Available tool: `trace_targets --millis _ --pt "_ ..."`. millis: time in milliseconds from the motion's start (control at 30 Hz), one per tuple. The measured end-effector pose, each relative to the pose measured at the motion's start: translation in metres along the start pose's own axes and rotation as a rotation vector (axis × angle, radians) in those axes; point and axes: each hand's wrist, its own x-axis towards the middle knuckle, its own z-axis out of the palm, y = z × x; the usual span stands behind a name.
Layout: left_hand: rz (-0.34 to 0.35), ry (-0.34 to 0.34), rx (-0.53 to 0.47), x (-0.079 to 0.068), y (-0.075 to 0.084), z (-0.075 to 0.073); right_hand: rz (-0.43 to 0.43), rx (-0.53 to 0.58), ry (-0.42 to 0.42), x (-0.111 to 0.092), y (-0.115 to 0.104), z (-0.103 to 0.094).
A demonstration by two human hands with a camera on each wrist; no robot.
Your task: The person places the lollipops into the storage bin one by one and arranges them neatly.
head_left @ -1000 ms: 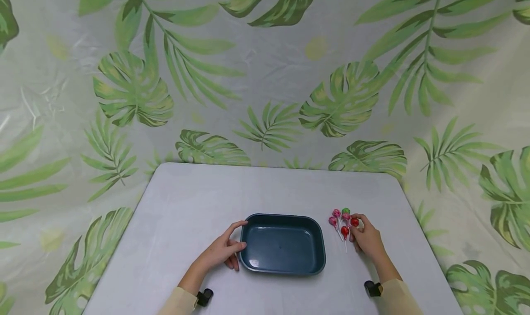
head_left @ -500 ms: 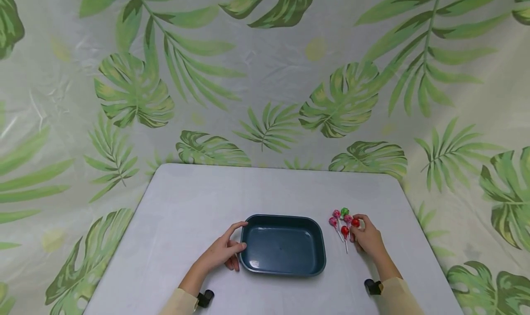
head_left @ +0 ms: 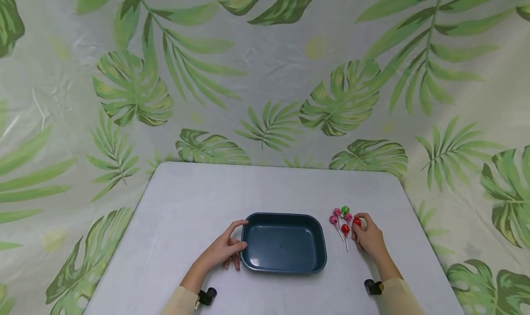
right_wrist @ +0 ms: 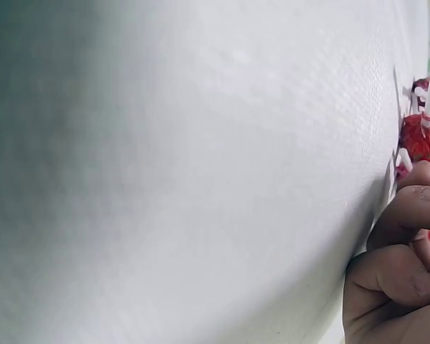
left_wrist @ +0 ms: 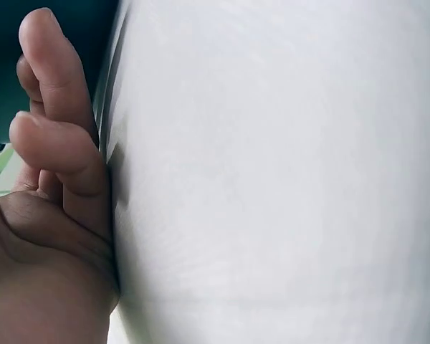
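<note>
My left hand (head_left: 221, 251) rests against the left side of a dark blue rectangular tray (head_left: 283, 271). Its index finger and thumb lie apart along the rim; the other fingers are loosely bent below. Right of the tray, my right hand (head_left: 370, 238) pinches a red lollipop (head_left: 357, 222) between thumb and fingers, its stick mostly hidden. Just left of that hand lies a group of lollipops: another red lollipop (head_left: 345, 230), a green lollipop (head_left: 345, 209) and several pink lollipops (head_left: 333, 220). In the right wrist view a red lollipop (right_wrist: 423, 137) shows beyond the fingertips.
The white-covered table (head_left: 198, 195) stands against a leaf-patterned backdrop (head_left: 265, 76). The tray is in the middle near the front, with its inside bare. A black wrist camera (head_left: 373, 287) sits on the right wrist, and another black camera (head_left: 207, 296) on the left.
My right hand has shifted slightly right with the red lollipop, widening the gap to the others. A pink lollipop beside it has also moved a little right. My left hand stays at the tray.
</note>
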Motion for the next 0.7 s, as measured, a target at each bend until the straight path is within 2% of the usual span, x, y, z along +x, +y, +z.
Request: trace_targets --millis 200,500,700 --pt "0.010 0.007 -0.012 0.000 0.000 0.001 -0.045 0.010 0.032 -0.007 -0.010 -0.002" --pt "0.013 0.033 -0.004 0.000 0.000 0.003 -0.124 0.097 0.062 -0.024 -0.045 -0.007" --pt "0.007 0.035 -0.018 -0.001 0.000 0.004 -0.136 0.171 0.050 -0.041 -0.073 -0.004"
